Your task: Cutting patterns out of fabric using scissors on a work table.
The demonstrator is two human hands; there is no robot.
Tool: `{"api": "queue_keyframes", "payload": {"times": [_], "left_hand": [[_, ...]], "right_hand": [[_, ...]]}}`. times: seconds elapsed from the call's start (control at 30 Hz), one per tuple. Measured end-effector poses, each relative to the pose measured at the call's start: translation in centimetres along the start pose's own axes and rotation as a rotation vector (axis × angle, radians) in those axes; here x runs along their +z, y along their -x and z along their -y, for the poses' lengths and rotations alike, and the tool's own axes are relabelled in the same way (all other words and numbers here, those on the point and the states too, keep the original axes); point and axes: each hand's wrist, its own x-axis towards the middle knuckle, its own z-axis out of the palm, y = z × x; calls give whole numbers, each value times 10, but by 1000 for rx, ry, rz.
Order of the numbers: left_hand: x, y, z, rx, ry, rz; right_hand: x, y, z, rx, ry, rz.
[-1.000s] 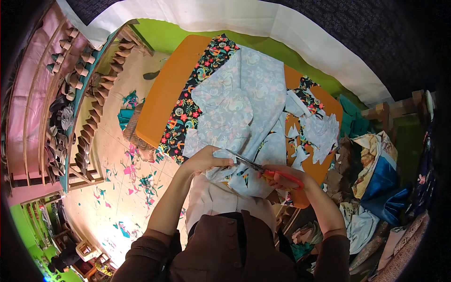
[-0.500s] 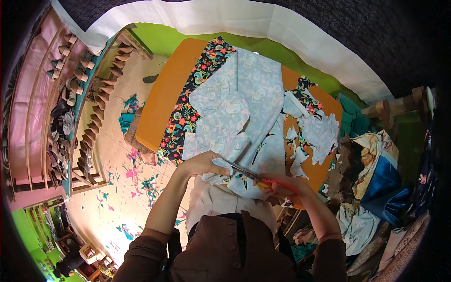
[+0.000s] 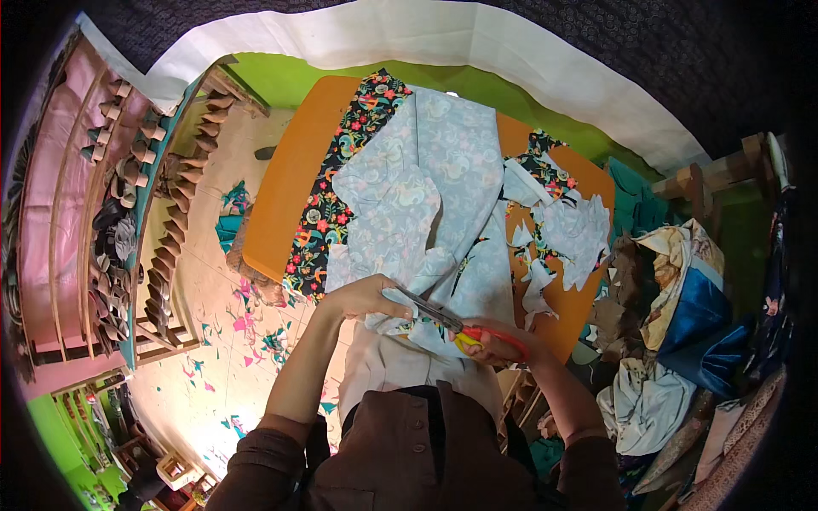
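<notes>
A large piece of flowered fabric (image 3: 456, 145) lies over the table, pale wrong side up, with a black floral strip of its right side showing along the left. My left hand (image 3: 365, 298) pinches the near edge of this fabric between thumb and fingers. In my right hand (image 3: 504, 342) are scissors (image 3: 436, 312) with red and yellow handles. Their blades point up and left across the fabric's near edge, close to my left fingers, and lie nearly together. Exactly where the blades meet the cloth is hard to make out.
Fabric offcuts (image 3: 575, 226) lie on the right part of the orange-brown table (image 3: 285, 183). Heaped cloth (image 3: 652, 400) stands right of it. Scraps (image 3: 247, 324) litter the floor at left, beside racks of shoe lasts (image 3: 175, 213). White sheeting (image 3: 409, 34) hangs beyond the table.
The scissor blades, spread apart before, have come nearly together. My right hand has moved slightly left. My left hand keeps its hold on the fabric, and the whole view has shifted a little.
</notes>
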Motion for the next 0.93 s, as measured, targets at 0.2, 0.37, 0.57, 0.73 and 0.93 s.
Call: {"api": "queue_keyframes", "payload": {"times": [0.2,0.37,0.57,0.73,0.93], "left_hand": [[1,-3,0,-28,-44,22],[2,-6,2,6,34,77],[5,-7,-6,13,118,85],[1,-9,-8,-41,-64,121],[11,-7,-25,-13,-130,123]], "right_hand": [[-3,6,-7,-30,10,-9],[-9,-6,-22,61,-223,49],[-3,-15,-22,-120,-135,145],[0,-4,-12,-170,87,118],[-8,-1,1,60,22,116]]}}
